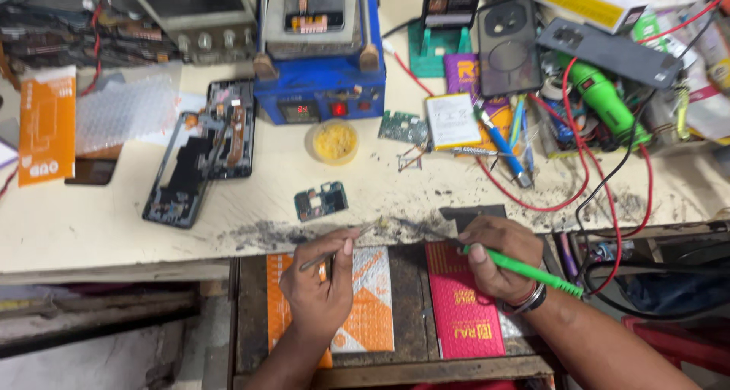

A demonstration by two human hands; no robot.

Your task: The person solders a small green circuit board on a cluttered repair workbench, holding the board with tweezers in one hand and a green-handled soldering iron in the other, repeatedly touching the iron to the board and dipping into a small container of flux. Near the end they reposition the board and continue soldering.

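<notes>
A scuffed cream worktop (91, 223), scorched black along its front edge, carries a blue heating station (319, 78), a small round tub of yellow paste (334, 141), two stripped black phone frames (201, 158) and tangled red wires (585, 169). At that edge the left hand (319, 283) pinches thin metal tweezers (338, 249), while the right hand (498, 257) grips a green-handled soldering iron (525, 270); the tips meet over the burnt strip.
</notes>
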